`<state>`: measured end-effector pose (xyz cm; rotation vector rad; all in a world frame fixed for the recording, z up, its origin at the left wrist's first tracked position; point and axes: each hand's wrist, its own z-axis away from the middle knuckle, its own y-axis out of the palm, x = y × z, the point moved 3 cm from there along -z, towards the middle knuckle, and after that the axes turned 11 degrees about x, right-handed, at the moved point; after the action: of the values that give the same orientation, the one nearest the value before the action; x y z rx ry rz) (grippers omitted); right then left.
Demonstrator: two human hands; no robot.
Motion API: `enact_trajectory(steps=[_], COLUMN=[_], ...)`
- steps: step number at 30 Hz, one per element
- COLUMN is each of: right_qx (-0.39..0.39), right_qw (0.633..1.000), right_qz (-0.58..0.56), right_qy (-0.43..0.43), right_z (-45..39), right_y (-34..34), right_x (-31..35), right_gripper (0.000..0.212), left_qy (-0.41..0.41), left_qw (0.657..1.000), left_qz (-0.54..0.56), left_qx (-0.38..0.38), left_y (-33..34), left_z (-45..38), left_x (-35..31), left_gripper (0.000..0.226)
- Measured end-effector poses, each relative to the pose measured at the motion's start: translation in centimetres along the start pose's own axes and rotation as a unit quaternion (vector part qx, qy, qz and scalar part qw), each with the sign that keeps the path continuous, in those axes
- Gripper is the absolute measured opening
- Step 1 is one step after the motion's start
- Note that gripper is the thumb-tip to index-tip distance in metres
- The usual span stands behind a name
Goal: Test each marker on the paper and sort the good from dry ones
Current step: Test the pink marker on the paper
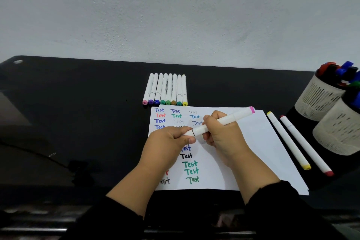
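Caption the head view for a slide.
Both hands grip a pink-capped marker over test paper; eight markers lined beyond.

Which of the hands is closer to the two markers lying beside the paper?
Right. The right hand is nearer the two markers on the paper's right; the left hand is farther away.

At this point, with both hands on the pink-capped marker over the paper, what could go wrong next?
1. The left hand grips the near cap of the white pink-capped marker held by the right hand; a sudden pull could streak the white test paper.
2. The left forearm covers written words, perhaps smudging them.
3. Sorted piles lie unlabelled and could be confused.
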<state>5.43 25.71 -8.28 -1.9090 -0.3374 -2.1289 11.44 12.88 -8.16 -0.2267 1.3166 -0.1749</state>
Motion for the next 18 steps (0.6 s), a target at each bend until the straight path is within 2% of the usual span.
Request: enact_trajectory(steps=[11,15,18], right_qx=[0.014,0.047,0.077], right_qw=[0.999,0.997,0.997], right_qz=[0.026,0.056,0.003], right_qy=[-0.012,0.0,0.005], right_z=[0.5,0.6,0.9], right_y=[0.2,0.0,-0.6], right_x=[0.2,0.7,0.9], right_gripper=[0.025,0.025,0.021], left_qy=[-0.021,0.012,0.037], left_qw=[0.999,0.998,0.993], left_qz=[-0.036,-0.065,-0.111], left_qx=[0.012,0.014,0.002], left_y=[-0.2,-0.6,-0.9], left_z=[0.2,0.5,0.6], left_x=[-0.3,-0.8,-1.1], left_gripper=[0.024,0.022,0.033])
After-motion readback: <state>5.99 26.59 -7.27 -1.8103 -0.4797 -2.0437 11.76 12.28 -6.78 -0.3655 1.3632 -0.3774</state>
